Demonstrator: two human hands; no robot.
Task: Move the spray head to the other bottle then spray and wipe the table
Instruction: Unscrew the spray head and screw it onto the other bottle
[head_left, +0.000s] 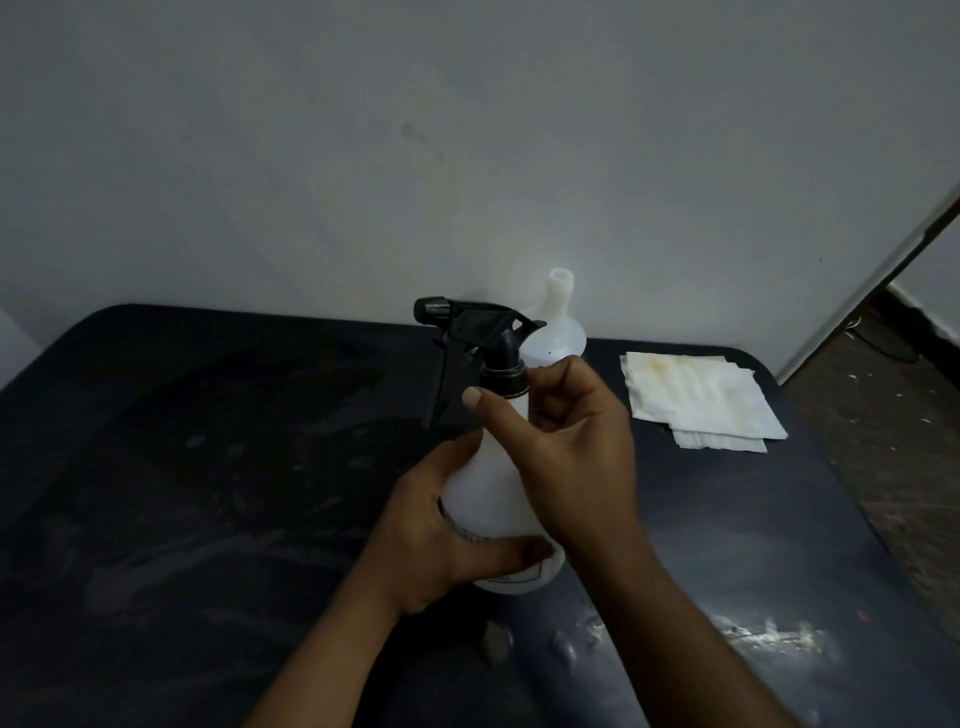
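A white plastic bottle (491, 483) stands on the dark table (208, 467) in the middle of the view. A black spray head (470, 325) sits on its neck, nozzle pointing left. My left hand (441, 530) wraps around the bottle's lower body. My right hand (566, 441) pinches the black collar at the neck with thumb and fingers. Behind it, against the wall, a second white bottle (558, 322) stands with an open neck and no head. Folded white wipes (698, 397) with a yellowish stain lie at the right.
A pale wall (467, 130) rises directly behind the table. The table's right edge drops to a speckled floor (883, 415). Wet, shiny patches (753, 639) show on the table's near right part.
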